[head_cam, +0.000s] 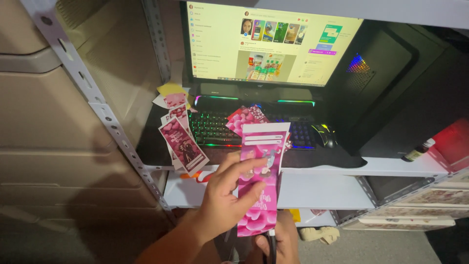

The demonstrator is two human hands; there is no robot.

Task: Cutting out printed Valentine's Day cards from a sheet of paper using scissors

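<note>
My left hand (pixel 222 198) grips a long pink printed card (pixel 261 171) with a white top strip, thumb across its front. My right hand (pixel 283 239) sits low behind the card's bottom end, holding a dark handle, possibly scissors (pixel 271 244); its fingers are mostly hidden. More pink cards lie on the keyboard (pixel 246 119), and a fanned stack of darker pink cards (pixel 183 142) hangs over the left edge of the shelf.
A lit monitor (pixel 273 41) stands behind a backlit keyboard (pixel 215 129) and a dark mouse (pixel 326 134) on a white shelf (pixel 391 167). A black computer case (pixel 405 83) is at right, a grey slotted metal upright (pixel 105 117) at left, yellow notes (pixel 172 89) near it.
</note>
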